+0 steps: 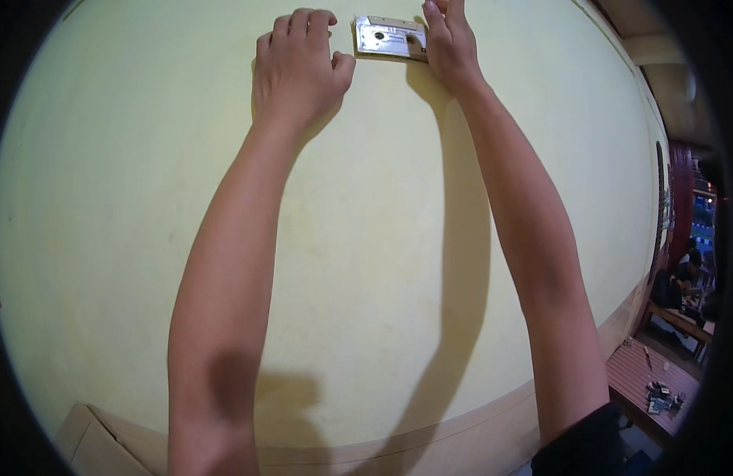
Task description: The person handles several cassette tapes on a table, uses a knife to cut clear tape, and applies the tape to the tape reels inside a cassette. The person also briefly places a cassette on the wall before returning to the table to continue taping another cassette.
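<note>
A pale, flat audio cassette [390,46] with two round holes lies against the pale yellow-green wall [366,222], high up in front of me. Its right end is gripped by my right hand [455,49], whose fingers are closed there and partly hidden. To the left of the cassette, my left hand [299,67] rests on the wall with its back toward me. Its fingers bend a little and the thumb stands apart. A small gap separates that hand from the cassette, and it holds nothing.
A light brown band [462,424] runs along the bottom of the wall. At the lower right stands a reddish slatted table [632,373] with small items [664,397] on it. People sit beyond it at the far right.
</note>
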The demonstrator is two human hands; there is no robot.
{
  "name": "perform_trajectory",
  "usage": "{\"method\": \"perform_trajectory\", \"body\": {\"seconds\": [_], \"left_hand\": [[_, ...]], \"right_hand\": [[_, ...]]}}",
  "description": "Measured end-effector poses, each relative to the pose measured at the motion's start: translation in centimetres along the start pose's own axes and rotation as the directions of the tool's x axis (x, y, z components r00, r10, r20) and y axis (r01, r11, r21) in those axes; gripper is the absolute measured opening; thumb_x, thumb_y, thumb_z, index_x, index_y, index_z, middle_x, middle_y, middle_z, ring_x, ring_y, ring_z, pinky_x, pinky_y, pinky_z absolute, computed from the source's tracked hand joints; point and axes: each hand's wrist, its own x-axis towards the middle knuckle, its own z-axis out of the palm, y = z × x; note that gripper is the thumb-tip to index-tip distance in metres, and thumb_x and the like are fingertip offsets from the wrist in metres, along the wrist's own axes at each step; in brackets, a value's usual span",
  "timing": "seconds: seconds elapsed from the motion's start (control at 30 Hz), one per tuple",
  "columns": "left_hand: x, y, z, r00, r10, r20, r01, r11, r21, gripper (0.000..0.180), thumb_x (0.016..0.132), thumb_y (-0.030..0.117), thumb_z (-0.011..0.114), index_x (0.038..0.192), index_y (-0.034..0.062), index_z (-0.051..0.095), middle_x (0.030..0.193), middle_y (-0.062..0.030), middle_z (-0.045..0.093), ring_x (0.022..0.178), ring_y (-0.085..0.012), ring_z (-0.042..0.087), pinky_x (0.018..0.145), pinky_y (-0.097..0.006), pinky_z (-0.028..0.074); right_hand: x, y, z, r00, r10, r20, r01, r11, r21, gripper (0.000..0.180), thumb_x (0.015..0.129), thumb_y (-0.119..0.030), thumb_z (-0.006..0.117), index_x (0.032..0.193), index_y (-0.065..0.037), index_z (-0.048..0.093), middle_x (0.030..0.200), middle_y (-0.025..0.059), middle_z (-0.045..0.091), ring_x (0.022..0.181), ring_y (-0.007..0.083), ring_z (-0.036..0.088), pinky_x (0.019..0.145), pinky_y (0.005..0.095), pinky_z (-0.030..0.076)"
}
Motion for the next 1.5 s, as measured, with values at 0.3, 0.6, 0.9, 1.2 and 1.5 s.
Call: {"method": "perform_trajectory", "body": {"seconds": [0.3,0.6,0.9,1.2,1.5], "left_hand": [[-3.2,3.2,-2.2,0.993,0.038,0.108,-0.058,0.981,0.186,0.065,0.112,0.036,0.052,0.169,0.0071,0.045,0.177,-0.0089,0.042,0.167,-0.0263,0.033,0.140,-0.049,0.022],[-10.0,4.7,-6.6,0.933,0.006,0.359,-0.115,0.953,0.282,0.072,0.115,0.041,0.047,0.180,0.0177,0.026,0.188,-0.0039,0.020,0.174,-0.0255,0.016,0.142,-0.055,0.011],[-25.5,13.4,-13.0,0.842,-0.196,0.503,0.117,0.976,0.185,0.087,0.109,0.032,0.063,0.181,0.0105,0.018,0.189,-0.0172,0.008,0.174,-0.0431,0.006,0.139,-0.061,0.016],[-43.0,23.1,-26.9,0.146,-0.346,0.927,0.485,0.842,0.238,0.107,0.097,0.034,0.077,0.178,0.0007,0.015,0.187,-0.0223,0.015,0.172,-0.0420,0.018,0.137,-0.058,0.025],[-72.9,50.1,-59.3,-0.698,0.144,0.702,0.598,0.656,0.460,0.066,0.100,0.051,0.078,0.149,0.0067,0.070,0.165,-0.0264,0.057,0.157,-0.0453,0.047,0.131,-0.054,0.037]], "right_hand": [[-5.6,-2.6,-3.6,0.991,0.002,-0.132,-0.032,0.974,-0.222,0.053,0.112,-0.031,0.056,0.156,-0.001,0.051,0.145,0.0229,0.068,0.141,0.0399,0.061,0.122,0.0521,0.044],[-14.0,-4.3,-7.7,0.992,0.003,0.123,0.064,0.842,-0.536,0.064,0.109,-0.031,0.055,0.167,-0.006,0.043,0.178,0.0157,0.039,0.169,0.0374,0.028,0.138,0.0618,0.019],[-33.0,-7.8,-18.1,0.882,0.182,0.435,0.102,0.827,-0.553,0.069,0.113,-0.038,0.053,0.178,-0.022,0.035,0.189,0.0124,0.018,0.174,0.0392,0.015,0.136,0.0692,0.014],[-59.2,-23.2,-40.6,0.245,0.563,0.790,-0.161,0.827,-0.539,0.095,0.092,-0.024,0.076,0.177,-0.027,0.034,0.184,0.0187,0.025,0.171,0.0428,0.022,0.133,0.0703,0.025],[-83.5,-56.1,-78.2,-0.913,0.364,0.182,-0.079,0.280,-0.957,0.075,0.101,-0.056,0.066,0.153,-0.002,0.065,0.159,0.0279,0.062,0.149,0.0474,0.055,0.123,0.0549,0.046]]}}
